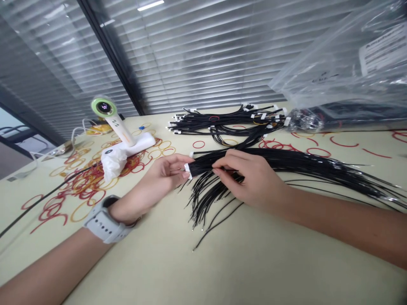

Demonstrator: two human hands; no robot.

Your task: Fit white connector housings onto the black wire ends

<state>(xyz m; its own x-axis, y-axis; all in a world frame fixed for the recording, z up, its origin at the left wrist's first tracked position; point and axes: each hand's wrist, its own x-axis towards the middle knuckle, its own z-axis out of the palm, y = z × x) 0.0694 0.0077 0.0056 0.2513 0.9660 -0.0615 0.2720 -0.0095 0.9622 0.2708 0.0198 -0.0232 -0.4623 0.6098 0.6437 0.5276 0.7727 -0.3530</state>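
Observation:
Between the thumb and fingers of my left hand (168, 171) is a small white connector (187, 170), with black wires running out of it to the right. My right hand (251, 173) is closed in a pinch over those wires, a little right of the connector; whatever its fingertips hold is too small to make out. Beneath and beyond my right hand lies a long bundle of black wires (305, 163) reaching to the right. Loose wire ends with metal tips (200, 207) fan out toward me below the connector.
Behind lies a pile of black cables with white connectors (219, 120). A white and green handheld fan (117, 123) stands at left, with crumpled white tissue (113, 164) by its base. Red and yellow rubber bands (85, 182) are scattered around. A clear plastic bag (343, 72) is at back right.

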